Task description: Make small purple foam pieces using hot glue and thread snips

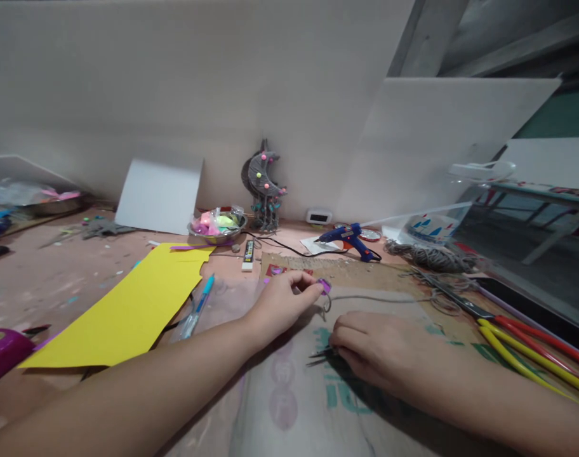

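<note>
My left hand pinches a small shiny purple piece between thumb and fingertips. A grey cord curls close below the piece and runs right across the cardboard. My right hand is closed around a small dark tool whose two thin pointed tips stick out to the left, slightly apart; its handle is hidden, so I cannot tell scissors from tweezers. Both hands are over a plastic-covered cardboard sheet with green print. A red bit with purple scraps lies just beyond my left hand.
Large scissors with red and yellow handles lie at right, near a grey yarn bundle. A blue glue gun stands behind. Left are yellow paper, a pen and a bowl. A moon ornament stands against the wall.
</note>
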### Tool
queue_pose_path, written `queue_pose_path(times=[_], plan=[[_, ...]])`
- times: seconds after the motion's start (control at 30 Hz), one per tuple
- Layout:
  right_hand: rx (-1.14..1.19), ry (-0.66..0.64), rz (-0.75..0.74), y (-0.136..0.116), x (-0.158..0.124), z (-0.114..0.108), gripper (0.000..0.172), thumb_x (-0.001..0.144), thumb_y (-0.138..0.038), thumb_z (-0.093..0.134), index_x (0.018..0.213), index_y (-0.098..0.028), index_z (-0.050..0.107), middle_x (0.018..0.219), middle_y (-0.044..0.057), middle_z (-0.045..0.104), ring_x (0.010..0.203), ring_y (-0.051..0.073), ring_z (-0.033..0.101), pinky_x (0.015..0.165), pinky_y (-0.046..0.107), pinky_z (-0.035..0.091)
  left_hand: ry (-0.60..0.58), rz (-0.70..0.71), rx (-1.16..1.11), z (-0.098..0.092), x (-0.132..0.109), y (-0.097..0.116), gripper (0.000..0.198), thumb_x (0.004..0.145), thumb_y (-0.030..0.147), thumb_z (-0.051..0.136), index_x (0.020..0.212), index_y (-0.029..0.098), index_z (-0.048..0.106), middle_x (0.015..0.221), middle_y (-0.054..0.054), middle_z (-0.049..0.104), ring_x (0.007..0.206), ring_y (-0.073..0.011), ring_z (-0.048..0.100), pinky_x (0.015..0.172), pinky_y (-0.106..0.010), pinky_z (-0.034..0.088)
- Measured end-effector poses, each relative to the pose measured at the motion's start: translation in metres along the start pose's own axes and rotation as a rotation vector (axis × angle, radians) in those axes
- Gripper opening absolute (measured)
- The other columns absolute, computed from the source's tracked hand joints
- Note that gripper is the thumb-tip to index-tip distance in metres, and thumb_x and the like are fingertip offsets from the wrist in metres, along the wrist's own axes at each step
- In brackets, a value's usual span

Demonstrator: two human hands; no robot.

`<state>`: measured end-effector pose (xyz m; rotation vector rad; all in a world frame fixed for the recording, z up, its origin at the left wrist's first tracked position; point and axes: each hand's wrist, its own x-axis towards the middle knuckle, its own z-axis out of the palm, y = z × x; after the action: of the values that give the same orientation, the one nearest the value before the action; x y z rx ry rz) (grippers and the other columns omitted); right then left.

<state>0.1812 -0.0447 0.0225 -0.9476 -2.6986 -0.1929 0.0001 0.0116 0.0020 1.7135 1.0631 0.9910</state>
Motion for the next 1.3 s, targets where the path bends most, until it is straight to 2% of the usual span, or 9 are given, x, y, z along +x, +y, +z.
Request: queue_pose_path(times=[0.07,0.17,0.23,0.4,0.57,0.77,0.97,1.3], plan=[[0.068,0.041,0.076,0.000,0.004,-0.010,0.021,0.084,-0.013,0.043,0.089,-0.022,0.061,0.074,0.002,0.065,0.065,0.014,0.059,0.059,0.025,0.045,-0.006,-0.005,-0.006,0.000,-0.001,0.001,0.024,0.075,0.037,0.056,0.076,0.014,0.063,0.069,-0.002,0.061,0.065,-0.0131,0.053,0.059,-0.022,0.040],[0.110,0.223,0.188,0.007,0.010,-0.028,0.030,0.090,-0.021,0.037,0.114,-0.023,0.055,0.101,0.007,0.066,0.089,0.019,0.061,0.075,0.031,0.048,-0.007,0.002,-0.011,0.000,-0.002,0.003,0.021,0.075,0.035,0.056,0.074,0.014,0.062,0.067,-0.001,0.060,0.064,-0.0125,0.053,0.058,-0.022,0.039],[0.027,0.262,0.171,0.017,0.011,-0.034,0.031,0.090,-0.026,0.041,0.119,-0.022,0.052,0.105,0.009,0.065,0.093,0.022,0.060,0.077,0.033,0.047,-0.004,0.012,-0.027,-0.001,-0.003,0.003,0.021,0.075,0.035,0.057,0.072,0.014,0.061,0.067,-0.001,0.060,0.065,-0.0122,0.053,0.059,-0.021,0.040],[-0.230,0.259,0.057,0.043,0.009,-0.018,0.027,0.089,-0.028,0.045,0.111,-0.017,0.057,0.095,0.011,0.067,0.086,0.022,0.060,0.072,0.034,0.045,-0.019,-0.002,-0.028,0.001,-0.002,0.002,0.020,0.074,0.034,0.057,0.072,0.014,0.061,0.067,0.000,0.062,0.061,-0.0113,0.053,0.057,-0.021,0.040],[-0.351,0.216,0.032,0.048,0.008,-0.011,0.025,0.090,-0.026,0.044,0.108,-0.019,0.060,0.081,0.007,0.066,0.076,0.019,0.058,0.068,0.032,0.040,-0.021,-0.013,-0.012,0.002,-0.002,0.001,0.021,0.074,0.035,0.057,0.069,0.015,0.060,0.065,0.000,0.061,0.061,-0.0113,0.053,0.057,-0.021,0.040],[-0.380,0.186,0.025,0.043,0.008,-0.011,0.027,0.089,-0.027,0.046,0.110,-0.020,0.060,0.077,0.006,0.064,0.074,0.019,0.058,0.069,0.032,0.037,-0.014,-0.009,-0.020,0.002,-0.003,0.002,0.017,0.074,0.031,0.057,0.068,0.015,0.059,0.062,0.001,0.059,0.058,-0.0104,0.051,0.055,-0.020,0.039],[-0.361,0.186,0.019,0.044,0.010,-0.008,0.025,0.088,-0.026,0.047,0.106,-0.019,0.062,0.081,0.007,0.067,0.078,0.019,0.060,0.072,0.031,0.036,-0.016,-0.002,-0.013,0.002,-0.003,0.004,0.014,0.072,0.027,0.057,0.067,0.015,0.060,0.064,0.000,0.061,0.061,-0.0115,0.053,0.057,-0.021,0.041],[-0.350,0.199,0.026,0.045,0.009,-0.005,0.023,0.087,-0.023,0.046,0.104,-0.018,0.062,0.081,0.007,0.066,0.076,0.019,0.060,0.070,0.030,0.035,-0.038,0.017,0.018,0.002,-0.003,0.001,0.017,0.072,0.031,0.057,0.069,0.015,0.061,0.067,0.000,0.062,0.063,-0.0125,0.054,0.059,-0.022,0.041]])
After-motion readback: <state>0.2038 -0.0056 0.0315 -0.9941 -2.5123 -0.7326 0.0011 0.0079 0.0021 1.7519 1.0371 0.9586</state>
